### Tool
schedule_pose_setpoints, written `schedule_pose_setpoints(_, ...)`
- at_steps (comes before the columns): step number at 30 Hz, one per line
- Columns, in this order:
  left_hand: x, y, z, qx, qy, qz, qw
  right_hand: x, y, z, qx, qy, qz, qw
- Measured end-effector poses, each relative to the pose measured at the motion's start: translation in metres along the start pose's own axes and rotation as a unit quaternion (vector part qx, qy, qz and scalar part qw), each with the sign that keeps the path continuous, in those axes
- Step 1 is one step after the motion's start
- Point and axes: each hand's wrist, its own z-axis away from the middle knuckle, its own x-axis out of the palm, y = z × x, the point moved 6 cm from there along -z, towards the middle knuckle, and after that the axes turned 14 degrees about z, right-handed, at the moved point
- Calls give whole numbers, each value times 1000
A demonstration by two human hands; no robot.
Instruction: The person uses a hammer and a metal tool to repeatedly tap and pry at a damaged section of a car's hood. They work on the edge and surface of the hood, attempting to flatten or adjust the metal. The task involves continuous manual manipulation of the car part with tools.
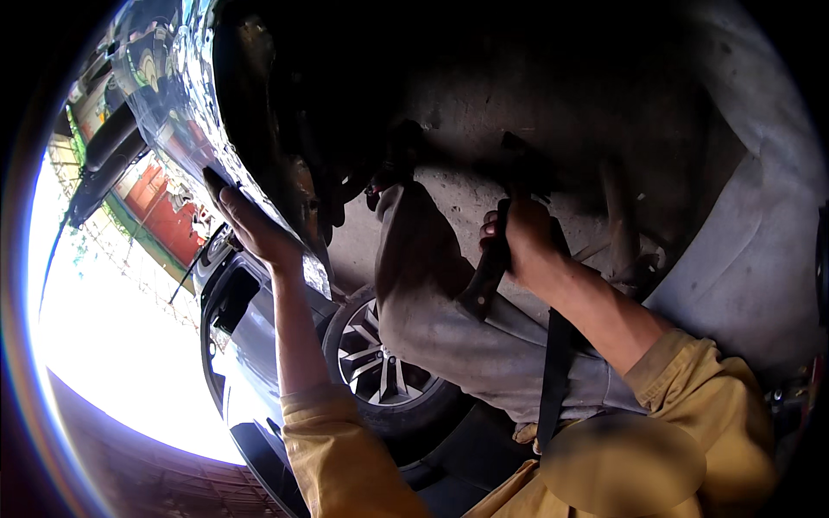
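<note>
My left hand (256, 226) is pressed flat, fingers stretched out, against the outer side of a shiny curved car body panel (177, 95). Bright reflections ripple along the panel's edge, and its inner side falls into deep shadow. My right hand (524, 233) is closed around the dark handle of a hammer (490, 278). The handle's lower end points down toward my leg, while the head is a dim dark shape above my fist. A gap separates the hammer from the panel.
A wheel with a silver spoked rim (380, 352) stands below the panel. My grey-trousered knee (414, 285) is bent beside it. A black strap (554, 371) hangs at my front. Another car (250, 293) shows at the left, and dusty concrete (466, 112) lies in shadow.
</note>
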Motion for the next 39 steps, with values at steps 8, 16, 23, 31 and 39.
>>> schedule_pose_setpoints(8,19,18,-19,-190,6,55,980,50,35,59,95,-364,272,886)
schedule_pose_setpoints(16,14,20,-26,-184,2,120,975,83,42,98,157,-405,155,887)
schedule_pose_setpoints(23,30,16,-58,-250,64,208,943,4,-12,-5,43,-131,-16,990)
schedule_pose_setpoints(31,35,25,-69,-270,93,301,910,72,-3,91,57,-422,184,886)
schedule_pose_setpoints(39,36,17,-65,-226,97,235,940,34,-14,26,27,-146,-38,988)
